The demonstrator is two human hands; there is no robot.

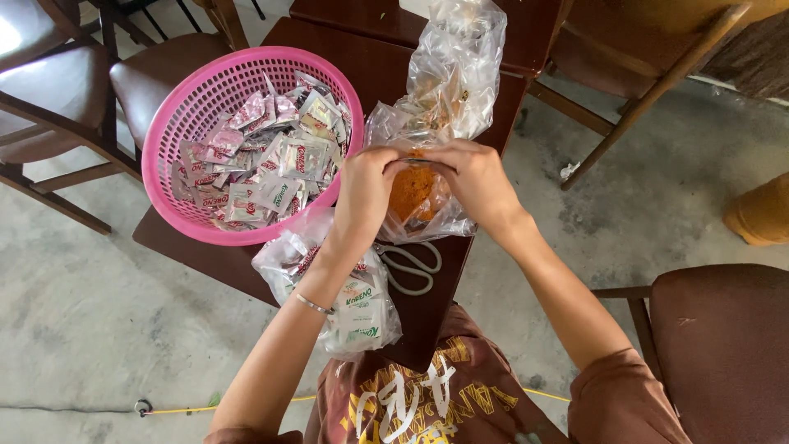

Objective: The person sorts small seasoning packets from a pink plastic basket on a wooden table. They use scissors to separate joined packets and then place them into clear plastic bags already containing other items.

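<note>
Pinching the mouth of a clear bag of orange powder (415, 193) over the dark tabletop (370, 66), left hand (366, 193) and right hand (477, 181) both closed on its rim; best gripped evenly, held level beside the pink basket (168, 123), scissors (411, 263) below

Basket (168, 123): pink plastic, round, latticed wall; sits on the table's left part, heaped with small silver and pink sachets (271, 160).
Sachet bag (362, 316): clear plastic, at the table's near edge, holding white and green sachets.
Scissors (413, 267): pale handles, flat on the table beside that bag.
Table (374, 66): dark brown wood.
Chairs (723, 345): brown seats, wooden frames, around the table.
Floor (90, 312): grey concrete.
</note>
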